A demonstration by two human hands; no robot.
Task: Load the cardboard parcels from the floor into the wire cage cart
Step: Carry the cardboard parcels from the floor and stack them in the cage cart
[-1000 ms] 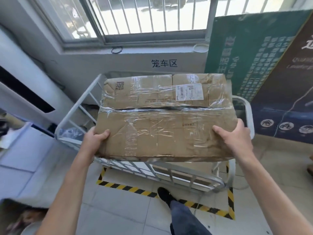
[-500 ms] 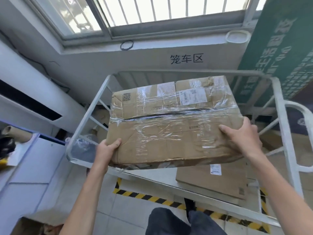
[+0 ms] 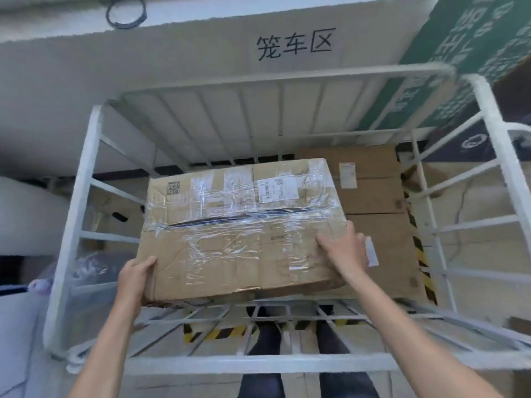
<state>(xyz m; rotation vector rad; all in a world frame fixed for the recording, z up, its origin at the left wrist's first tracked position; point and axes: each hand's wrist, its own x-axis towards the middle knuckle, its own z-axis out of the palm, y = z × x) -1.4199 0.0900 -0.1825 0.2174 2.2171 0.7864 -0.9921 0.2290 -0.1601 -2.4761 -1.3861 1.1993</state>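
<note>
A: What stood at the far left?
B: The white side rail of the wire cage cart (image 3: 83, 196). Just inside it was the left hand (image 3: 135, 278), its grip closed round the near-left corner of the taped parcel (image 3: 238, 231).
A: Where was that parcel?
B: Within the cage's rails, partly over the flat parcels (image 3: 376, 196) lying at the right. Whether it rested on them could not be told.
A: And the right hand (image 3: 343, 248)?
B: Its grip held the parcel's right edge, thumb on top.
</note>
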